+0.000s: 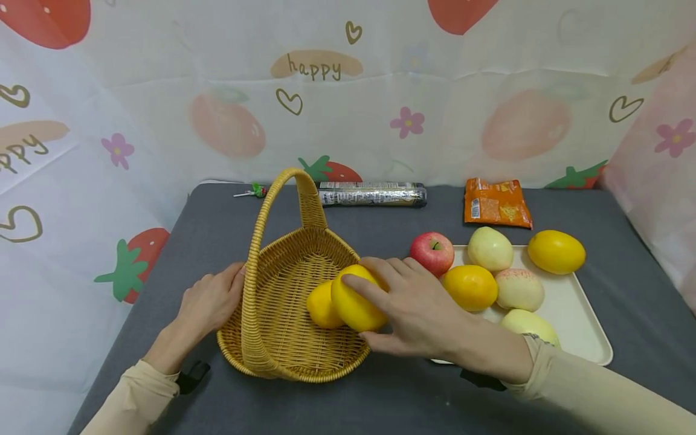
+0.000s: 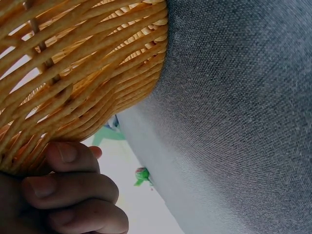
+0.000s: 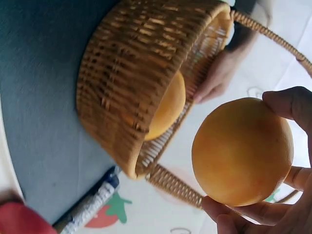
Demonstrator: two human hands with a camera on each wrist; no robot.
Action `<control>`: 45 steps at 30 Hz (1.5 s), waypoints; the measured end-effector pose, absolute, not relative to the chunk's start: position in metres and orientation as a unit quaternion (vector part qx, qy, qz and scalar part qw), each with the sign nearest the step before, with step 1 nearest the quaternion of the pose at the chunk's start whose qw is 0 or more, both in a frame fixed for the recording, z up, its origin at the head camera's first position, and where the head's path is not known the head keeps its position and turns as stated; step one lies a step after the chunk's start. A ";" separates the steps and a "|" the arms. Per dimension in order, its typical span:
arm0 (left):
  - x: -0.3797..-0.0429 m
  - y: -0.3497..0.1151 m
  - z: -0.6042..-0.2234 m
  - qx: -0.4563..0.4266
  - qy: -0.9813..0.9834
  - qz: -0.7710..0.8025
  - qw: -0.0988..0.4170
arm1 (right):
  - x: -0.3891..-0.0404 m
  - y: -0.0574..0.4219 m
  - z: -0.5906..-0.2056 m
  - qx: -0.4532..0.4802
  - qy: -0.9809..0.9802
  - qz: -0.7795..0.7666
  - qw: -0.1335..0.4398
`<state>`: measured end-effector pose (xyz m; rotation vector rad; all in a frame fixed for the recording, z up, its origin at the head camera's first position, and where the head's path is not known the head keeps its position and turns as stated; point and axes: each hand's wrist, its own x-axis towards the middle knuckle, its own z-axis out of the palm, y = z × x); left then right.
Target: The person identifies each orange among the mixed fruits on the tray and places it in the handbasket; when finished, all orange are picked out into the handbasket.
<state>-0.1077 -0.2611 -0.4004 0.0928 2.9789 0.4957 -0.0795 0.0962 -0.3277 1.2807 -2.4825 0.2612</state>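
My left hand [image 1: 212, 302] grips the left rim of a wicker basket [image 1: 288, 365]; in the left wrist view, its curled fingers [image 2: 73, 190] lie against the basket's woven side [image 2: 73, 73]. Over the basket's right edge, my right hand [image 1: 413, 302] holds a smooth yellow oval fruit [image 1: 356, 302] between thumb and fingers. The right wrist view shows this held fruit [image 3: 243, 151] above the rim. A second yellow fruit [image 1: 322, 305] lies inside the basket, partly hidden behind the held one. The basket's tall arched handle [image 1: 252, 278] stands upright.
A white tray [image 1: 584, 326] on the right bears yellow fruits [image 1: 470, 288], pale round fruits [image 1: 490, 249] and a peach [image 1: 520, 290]. Beside its corner sits a red apple [image 1: 432, 252]. Along the back lie a lollipop [image 1: 258, 191], a silver tube pack [image 1: 372, 194] and an orange snack bag [image 1: 497, 203].
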 end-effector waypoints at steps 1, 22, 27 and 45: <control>-0.108 -0.261 -0.400 0.031 0.984 0.164 0.060 | -0.079 0.094 -0.329 0.453 -0.872 0.090 0.165; -0.108 -0.261 -0.400 0.031 0.984 0.164 0.058 | -0.068 0.071 -0.353 0.485 -0.866 0.059 0.106; -0.107 -0.261 -0.401 0.036 0.984 0.164 0.054 | -0.068 0.069 -0.353 0.483 -0.868 0.054 0.105; -0.107 -0.261 -0.400 0.035 0.984 0.164 0.058 | -0.068 0.061 -0.354 0.496 -0.862 0.062 0.076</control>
